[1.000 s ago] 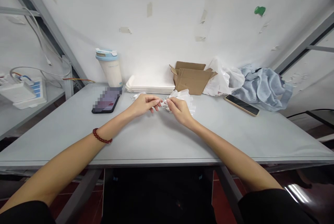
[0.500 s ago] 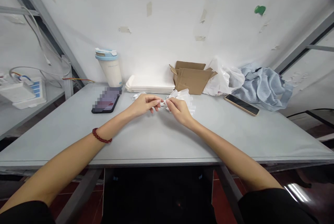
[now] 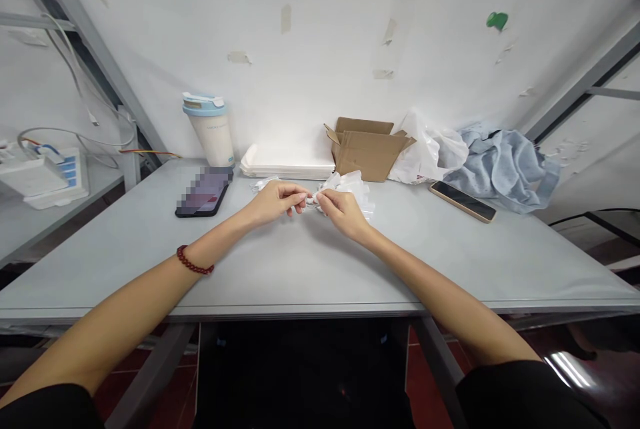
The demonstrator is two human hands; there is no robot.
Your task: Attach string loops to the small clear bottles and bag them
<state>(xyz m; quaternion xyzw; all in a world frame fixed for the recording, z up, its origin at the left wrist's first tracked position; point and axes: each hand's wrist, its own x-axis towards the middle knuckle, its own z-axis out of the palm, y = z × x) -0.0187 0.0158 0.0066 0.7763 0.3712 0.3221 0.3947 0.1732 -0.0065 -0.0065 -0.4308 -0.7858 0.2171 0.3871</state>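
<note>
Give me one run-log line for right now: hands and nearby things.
left hand: pinching white item | right hand: pinching apparently same item | behind right hand: plastic bags, then box | item type: unclear

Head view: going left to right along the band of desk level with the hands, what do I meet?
Black-edged phone → left hand → small white item → right hand → tan-edged phone.

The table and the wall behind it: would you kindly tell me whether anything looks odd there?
The wall looks scruffy: tape scraps and a ragged green patch cling to it. A blue cloth lies crumpled at the right rear of the table. No spill shows.
</note>
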